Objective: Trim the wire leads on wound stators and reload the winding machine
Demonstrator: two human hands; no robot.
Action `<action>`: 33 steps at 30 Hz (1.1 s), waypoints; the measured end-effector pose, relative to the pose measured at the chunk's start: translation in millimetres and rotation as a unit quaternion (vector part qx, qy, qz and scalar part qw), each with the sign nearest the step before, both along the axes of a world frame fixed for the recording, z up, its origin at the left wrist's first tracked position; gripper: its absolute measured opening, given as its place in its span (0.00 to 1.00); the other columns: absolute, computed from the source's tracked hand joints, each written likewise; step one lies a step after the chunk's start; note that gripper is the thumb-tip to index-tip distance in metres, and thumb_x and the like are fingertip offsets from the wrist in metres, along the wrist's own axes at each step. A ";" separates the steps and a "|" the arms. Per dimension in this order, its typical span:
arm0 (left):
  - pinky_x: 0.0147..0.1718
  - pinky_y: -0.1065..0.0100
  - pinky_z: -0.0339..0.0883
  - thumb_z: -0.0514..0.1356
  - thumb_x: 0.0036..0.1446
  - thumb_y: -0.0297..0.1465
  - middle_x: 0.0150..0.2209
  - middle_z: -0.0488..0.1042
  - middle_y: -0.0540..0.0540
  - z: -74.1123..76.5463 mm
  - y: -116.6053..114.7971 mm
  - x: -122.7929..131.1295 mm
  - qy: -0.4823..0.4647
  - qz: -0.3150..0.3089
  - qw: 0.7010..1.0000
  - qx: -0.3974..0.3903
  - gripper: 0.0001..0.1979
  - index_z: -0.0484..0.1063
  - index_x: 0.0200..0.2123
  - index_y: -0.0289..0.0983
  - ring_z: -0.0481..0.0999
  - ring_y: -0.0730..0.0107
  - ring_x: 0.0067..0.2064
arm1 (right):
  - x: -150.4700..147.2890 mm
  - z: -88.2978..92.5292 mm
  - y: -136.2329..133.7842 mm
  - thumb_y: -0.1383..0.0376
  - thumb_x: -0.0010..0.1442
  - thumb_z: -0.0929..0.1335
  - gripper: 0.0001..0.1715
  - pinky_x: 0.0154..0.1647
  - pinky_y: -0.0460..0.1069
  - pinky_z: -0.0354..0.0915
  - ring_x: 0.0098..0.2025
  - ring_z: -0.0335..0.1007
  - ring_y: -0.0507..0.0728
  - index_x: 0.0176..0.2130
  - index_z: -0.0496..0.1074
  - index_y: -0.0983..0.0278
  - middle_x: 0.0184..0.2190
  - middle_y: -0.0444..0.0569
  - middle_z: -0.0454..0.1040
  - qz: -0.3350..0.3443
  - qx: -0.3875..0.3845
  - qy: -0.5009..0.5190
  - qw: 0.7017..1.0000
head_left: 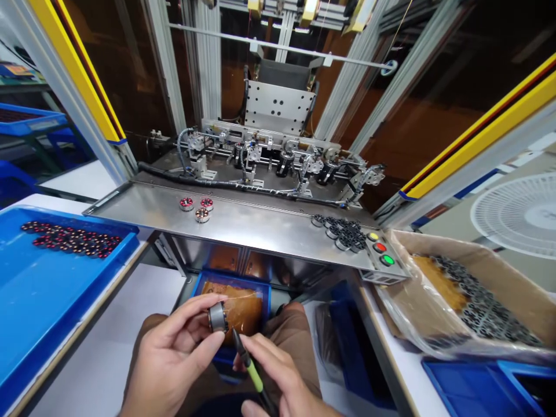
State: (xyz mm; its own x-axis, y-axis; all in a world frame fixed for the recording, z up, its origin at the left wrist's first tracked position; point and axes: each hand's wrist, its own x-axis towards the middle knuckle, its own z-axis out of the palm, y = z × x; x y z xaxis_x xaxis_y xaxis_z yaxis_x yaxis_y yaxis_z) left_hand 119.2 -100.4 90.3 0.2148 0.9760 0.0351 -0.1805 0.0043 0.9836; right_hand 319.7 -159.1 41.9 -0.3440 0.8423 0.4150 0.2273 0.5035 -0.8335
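My left hand [178, 341] pinches a round grey motor part [218, 317] between thumb and fingers, held up over my lap. Thin wires stretch from the part toward the right. In my right hand [282, 370] is a tool with a black tip and green-and-black handles [255, 376]; its tip points up, just right of the part and apart from it. Below and behind the part sits a blue bin [266, 295] with brown paper [245, 307] in it. Three wound rotor pieces, one of them [202, 215], lie on the metal ledge [243, 223].
A machine with clamps [284, 162] stands behind the ledge. Several black cores [343, 231] lie near the push buttons [380, 247]. At right is a carton [460, 249] of cores, with a fan [521, 214] behind. A blue tray [39, 301] with wound pieces is at left.
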 end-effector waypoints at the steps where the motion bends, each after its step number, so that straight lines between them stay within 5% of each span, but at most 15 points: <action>1: 0.49 0.78 0.72 0.69 0.54 0.31 0.48 0.81 0.47 -0.2 -0.7 -0.7 0.003 0.005 1.000 0.004 0.17 0.77 0.48 0.43 0.81 0.67 0.49 | -1.3 1.3 0.4 0.57 0.57 0.69 0.43 0.42 0.54 0.72 0.40 0.71 0.59 0.67 0.56 0.59 0.41 0.54 0.72 -0.001 0.006 0.003 1.000; 13: 0.48 0.76 0.73 0.69 0.52 0.30 0.48 0.81 0.45 3.5 2.9 0.7 0.011 0.009 0.999 0.041 0.15 0.80 0.45 0.43 0.82 0.64 0.47 | -5.4 0.1 2.8 0.74 0.51 0.64 0.44 0.26 0.47 0.65 0.28 0.68 0.55 0.66 0.57 0.61 0.30 0.49 0.72 -0.063 0.094 -0.026 0.993; 18: 0.49 0.71 0.75 0.68 0.53 0.30 0.47 0.81 0.42 -0.8 1.9 -0.2 -0.015 0.049 0.996 0.072 0.09 0.81 0.40 0.41 0.79 0.59 0.52 | 2.8 -8.4 0.5 0.64 0.57 0.67 0.40 0.30 0.49 0.68 0.31 0.69 0.56 0.67 0.57 0.61 0.33 0.52 0.73 -0.021 0.069 -0.020 0.997; 23: 0.50 0.73 0.73 0.68 0.54 0.32 0.45 0.81 0.47 4.6 -7.3 7.7 -0.010 0.112 0.992 0.063 0.05 0.81 0.36 0.45 0.79 0.66 0.51 | 4.7 -15.0 -1.2 0.51 0.64 0.63 0.40 0.38 0.53 0.70 0.39 0.70 0.60 0.70 0.51 0.58 0.41 0.57 0.72 0.032 0.044 0.015 0.998; 33: 0.49 0.72 0.75 0.64 0.56 0.23 0.48 0.80 0.48 -4.9 -0.8 -8.9 0.101 0.046 0.970 0.215 0.15 0.79 0.43 0.47 0.79 0.65 0.51 | 0.7 -10.5 3.1 0.51 0.66 0.61 0.36 0.31 0.50 0.66 0.32 0.68 0.57 0.69 0.54 0.57 0.34 0.52 0.72 0.016 0.058 0.021 0.998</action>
